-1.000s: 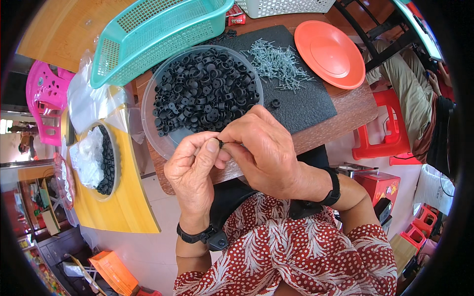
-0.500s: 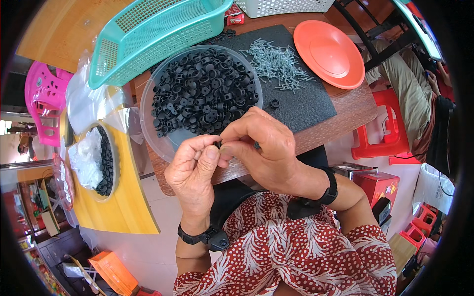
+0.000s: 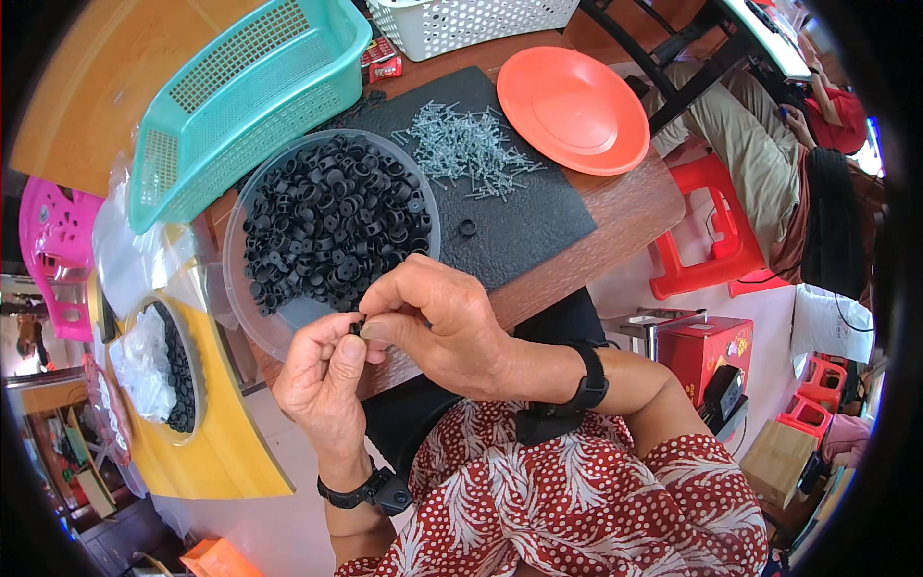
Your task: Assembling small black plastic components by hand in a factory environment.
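A small black plastic part (image 3: 356,328) is pinched between the fingertips of both hands, low over the near edge of the table. My left hand (image 3: 325,375) grips it with thumb and forefinger. From the right, my right hand (image 3: 447,322) closes thumb and fingers on it, hiding most of it. Just beyond my hands stands a clear round tub (image 3: 242,306) with many black round plastic caps (image 3: 332,216) in it. To its right, a heap of silver screws (image 3: 466,149) lies on a dark mat (image 3: 534,231). One loose black cap (image 3: 467,227) rests on the mat.
A teal basket (image 3: 173,168) and a white basket (image 3: 466,29) stand at the back. An orange-red plate (image 3: 574,111) sits at the far right of the table. At left, a yellow board (image 3: 226,447) bears another tub. A seated person (image 3: 740,144) is beyond a red stool (image 3: 716,231).
The whole view has shifted, so table and hands appear farther left. Both hands keep their pinch on the small black part, with slight finger movement.
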Tool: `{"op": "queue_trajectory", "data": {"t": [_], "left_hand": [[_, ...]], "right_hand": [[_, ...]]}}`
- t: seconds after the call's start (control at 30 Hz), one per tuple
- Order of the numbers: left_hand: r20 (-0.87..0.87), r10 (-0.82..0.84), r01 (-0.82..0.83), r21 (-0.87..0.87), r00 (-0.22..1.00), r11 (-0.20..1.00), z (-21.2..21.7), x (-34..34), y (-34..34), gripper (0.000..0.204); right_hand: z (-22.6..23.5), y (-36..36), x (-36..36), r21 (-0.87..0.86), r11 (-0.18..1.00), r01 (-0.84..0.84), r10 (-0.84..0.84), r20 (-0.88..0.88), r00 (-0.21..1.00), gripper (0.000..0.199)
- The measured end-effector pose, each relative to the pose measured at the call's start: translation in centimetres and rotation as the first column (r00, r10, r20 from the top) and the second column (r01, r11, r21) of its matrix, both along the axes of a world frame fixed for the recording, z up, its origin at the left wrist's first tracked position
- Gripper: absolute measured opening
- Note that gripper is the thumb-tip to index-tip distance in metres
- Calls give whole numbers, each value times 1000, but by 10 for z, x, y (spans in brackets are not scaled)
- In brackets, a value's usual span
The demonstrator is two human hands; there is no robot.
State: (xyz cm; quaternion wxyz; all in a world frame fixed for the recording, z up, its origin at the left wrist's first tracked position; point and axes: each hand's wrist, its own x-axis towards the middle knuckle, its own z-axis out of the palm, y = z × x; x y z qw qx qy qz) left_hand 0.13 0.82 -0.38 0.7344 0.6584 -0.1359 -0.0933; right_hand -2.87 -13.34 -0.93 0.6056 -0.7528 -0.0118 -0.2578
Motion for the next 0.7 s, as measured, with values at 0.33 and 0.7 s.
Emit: {"op": "queue_trajectory", "data": {"t": [0.33, 0.7], "left_hand": [[-117, 32, -45, -114, 993, 992, 1, 8, -1, 24], [-158, -11, -11, -134, 987, 991, 5, 8, -6, 22]], "right_hand": [[-11, -71, -9, -570, 785, 243, -247, 71, 966, 26], [-30, -77, -5, -705, 664, 249, -265, 89, 960, 21]]}}
